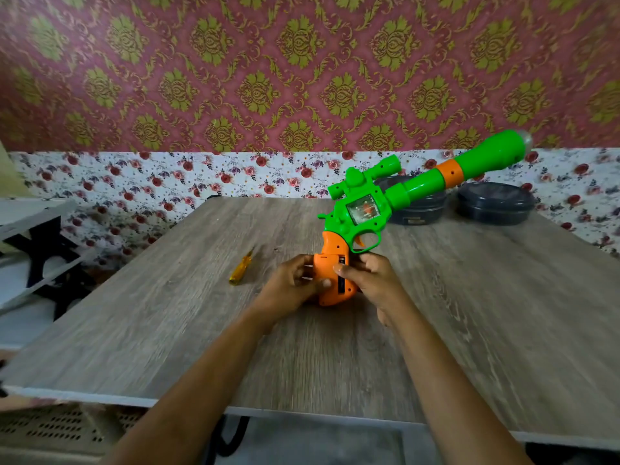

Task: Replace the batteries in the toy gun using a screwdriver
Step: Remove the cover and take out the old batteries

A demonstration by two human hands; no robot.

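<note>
As fingers of the left hand (288, 287) curl round the grip (332, 263) from nine o'clock and those of the right hand (376, 282) clamp it from three, the gun (367, 209) stands over the table (167, 330), barrel pointing to two o'clock; the screwdriver (241, 272) lies apart at nine.

So the toy gun (369, 209) is center-right in the frame: bright green, scope on top, orange grip, orange band on the barrel. It's tilted with the barrel aiming at the upper right, and there's a dark slot along the grip. The screwdriver (241, 271), with a see-through yellow handle, lies flat left of the grip, not touching it.
</note>
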